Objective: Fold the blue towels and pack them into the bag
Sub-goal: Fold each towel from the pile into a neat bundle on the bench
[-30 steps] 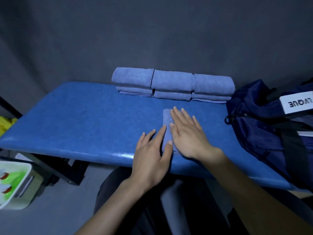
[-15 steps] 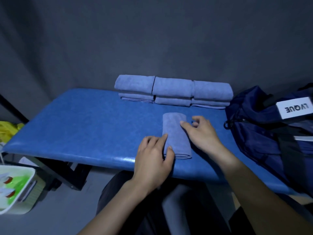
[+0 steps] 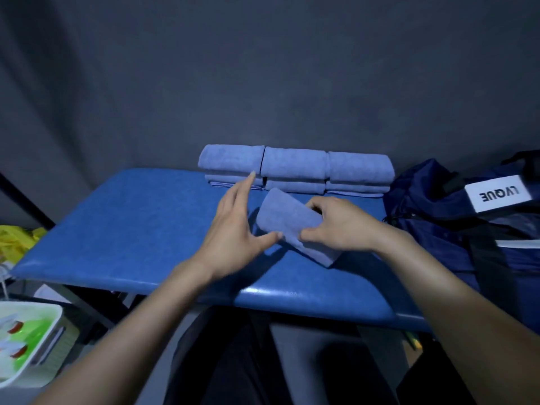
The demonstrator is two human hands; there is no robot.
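Lifted off the counter (image 3: 140,229) since half a second ago, the folded towel (image 3: 287,220) now tilts in the right hand (image 3: 342,226).
Right fingers curl round it; the left hand (image 3: 233,226), fingers straight, steadies its edge. Best keep the fold pinched while carrying it to the bag (image 3: 455,229).

blue padded table (image 3: 122,229) | white tray (image 3: 43,355) lower left | yellow bag (image 3: 14,241) far left
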